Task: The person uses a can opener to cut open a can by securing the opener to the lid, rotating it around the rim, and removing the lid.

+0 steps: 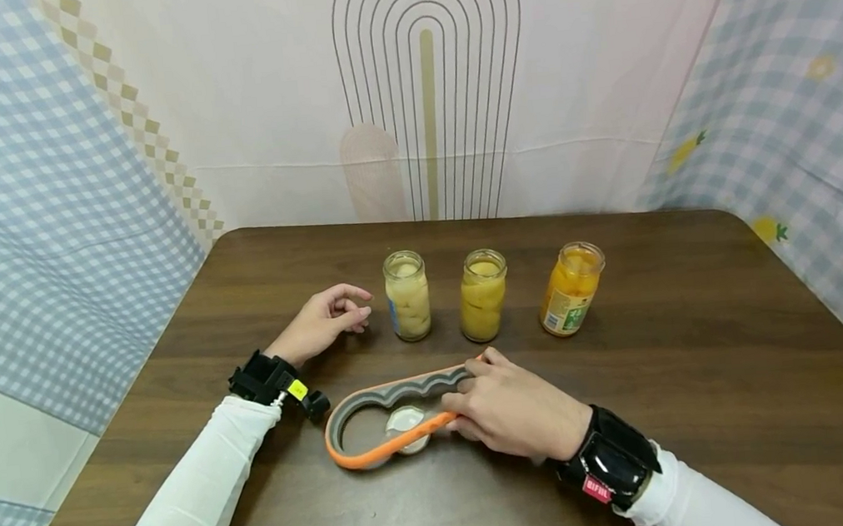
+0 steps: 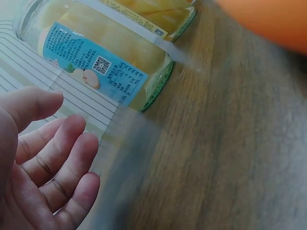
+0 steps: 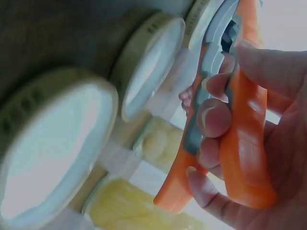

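My right hand grips the handles of an orange and grey jar opener low over the table, its loop pointing left. A jar lid shows through the loop. In the right wrist view my fingers curl round the orange handle, and lids lie nearby, inner faces showing. My left hand, fingers loosely bent and holding nothing, is beside an uncapped jar of pale fruit. Its blue label faces my palm in the left wrist view.
Right of that jar stand an uncapped jar of yellow fruit and an uncapped jar of orange fruit. All are on a brown wooden table. A patterned cloth hangs behind it, with checked cloths at both sides.
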Action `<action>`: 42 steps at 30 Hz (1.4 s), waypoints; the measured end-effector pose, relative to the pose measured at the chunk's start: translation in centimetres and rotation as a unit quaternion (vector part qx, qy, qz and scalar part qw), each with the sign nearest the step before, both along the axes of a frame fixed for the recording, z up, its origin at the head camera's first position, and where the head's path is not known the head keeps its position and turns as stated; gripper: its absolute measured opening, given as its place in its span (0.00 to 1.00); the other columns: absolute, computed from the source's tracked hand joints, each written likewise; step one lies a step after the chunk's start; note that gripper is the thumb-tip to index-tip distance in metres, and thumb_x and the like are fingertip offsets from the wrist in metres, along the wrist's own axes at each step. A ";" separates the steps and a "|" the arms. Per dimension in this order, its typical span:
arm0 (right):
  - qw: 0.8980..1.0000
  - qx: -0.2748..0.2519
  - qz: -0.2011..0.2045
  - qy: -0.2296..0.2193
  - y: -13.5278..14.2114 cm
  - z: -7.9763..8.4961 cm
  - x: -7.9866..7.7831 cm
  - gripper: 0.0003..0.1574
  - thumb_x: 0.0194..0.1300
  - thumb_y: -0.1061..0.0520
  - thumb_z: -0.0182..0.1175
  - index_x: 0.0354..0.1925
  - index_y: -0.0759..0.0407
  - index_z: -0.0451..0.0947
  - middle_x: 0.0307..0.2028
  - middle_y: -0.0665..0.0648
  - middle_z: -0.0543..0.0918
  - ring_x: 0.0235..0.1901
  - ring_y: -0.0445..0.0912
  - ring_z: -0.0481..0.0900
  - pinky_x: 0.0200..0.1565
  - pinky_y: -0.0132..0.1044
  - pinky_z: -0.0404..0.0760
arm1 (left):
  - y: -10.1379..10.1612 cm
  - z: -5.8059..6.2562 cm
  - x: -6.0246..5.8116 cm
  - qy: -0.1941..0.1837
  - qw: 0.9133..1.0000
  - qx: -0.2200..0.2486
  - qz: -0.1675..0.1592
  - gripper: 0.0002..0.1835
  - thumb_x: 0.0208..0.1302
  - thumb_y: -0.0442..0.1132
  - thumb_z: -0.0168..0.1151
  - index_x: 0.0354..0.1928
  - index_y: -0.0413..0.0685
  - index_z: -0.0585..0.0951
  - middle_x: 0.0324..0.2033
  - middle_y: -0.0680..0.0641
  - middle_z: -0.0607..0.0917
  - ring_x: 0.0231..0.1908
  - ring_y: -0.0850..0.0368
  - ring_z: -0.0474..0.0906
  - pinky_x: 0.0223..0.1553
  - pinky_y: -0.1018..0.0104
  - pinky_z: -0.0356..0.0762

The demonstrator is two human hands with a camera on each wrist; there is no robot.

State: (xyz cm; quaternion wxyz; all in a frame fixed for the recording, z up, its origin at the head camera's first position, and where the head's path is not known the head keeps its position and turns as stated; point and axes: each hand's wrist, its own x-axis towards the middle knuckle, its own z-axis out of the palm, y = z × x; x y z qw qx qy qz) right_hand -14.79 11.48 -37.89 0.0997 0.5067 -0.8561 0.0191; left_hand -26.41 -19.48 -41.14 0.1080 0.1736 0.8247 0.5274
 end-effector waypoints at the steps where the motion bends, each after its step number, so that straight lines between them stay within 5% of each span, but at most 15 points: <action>1: 1.000 -0.006 0.002 0.006 0.2 0.1 -0.1 0.09 0.69 0.44 0.64 0.35 0.45 0.78 0.26 0.41 0.82 0.35 0.44 0.75 0.46 0.40 0.70 | 0.0 0.0 0.0 0.001 1.000 0.000 0.000 0.18 0.74 0.37 0.59 0.61 0.34 0.75 0.38 0.33 0.85 0.38 0.56 0.85 0.45 0.65 0.86; 12: 0.998 -0.063 0.000 0.026 2.2 0.9 -0.4 0.09 0.66 0.47 0.68 0.33 0.45 0.77 0.25 0.38 0.81 0.35 0.42 0.73 0.49 0.38 0.71 | 0.0 -0.2 0.1 -0.002 1.000 0.002 -0.001 0.18 0.74 0.37 0.59 0.60 0.33 0.76 0.40 0.34 0.85 0.43 0.47 0.85 0.46 0.64 0.86; 21: 0.996 -0.079 -0.005 0.028 4.0 0.8 -0.1 0.09 0.64 0.50 0.69 0.33 0.45 0.77 0.24 0.38 0.78 0.34 0.41 0.70 0.49 0.38 0.70 | 0.3 -0.4 0.4 -0.002 1.000 -0.007 -0.001 0.20 0.74 0.40 0.60 0.61 0.37 0.77 0.51 0.35 0.85 0.50 0.45 0.84 0.48 0.64 0.84; 32: 0.996 -0.078 -0.039 0.034 7.2 0.8 0.9 0.09 0.62 0.51 0.71 0.37 0.45 0.79 0.32 0.41 0.76 0.41 0.40 0.74 0.50 0.41 0.72 | 0.2 -0.4 0.4 0.008 1.000 -0.005 -0.005 0.19 0.75 0.41 0.59 0.60 0.35 0.77 0.50 0.36 0.86 0.51 0.45 0.84 0.53 0.63 0.83; 42: 0.993 -0.095 -0.055 0.043 9.8 0.8 1.3 0.07 0.65 0.48 0.68 0.35 0.42 0.78 0.32 0.38 0.72 0.39 0.37 0.69 0.47 0.38 0.69 | 0.6 -0.3 0.5 0.011 1.000 -0.011 0.005 0.19 0.74 0.41 0.60 0.60 0.36 0.77 0.51 0.36 0.86 0.52 0.45 0.84 0.50 0.70 0.81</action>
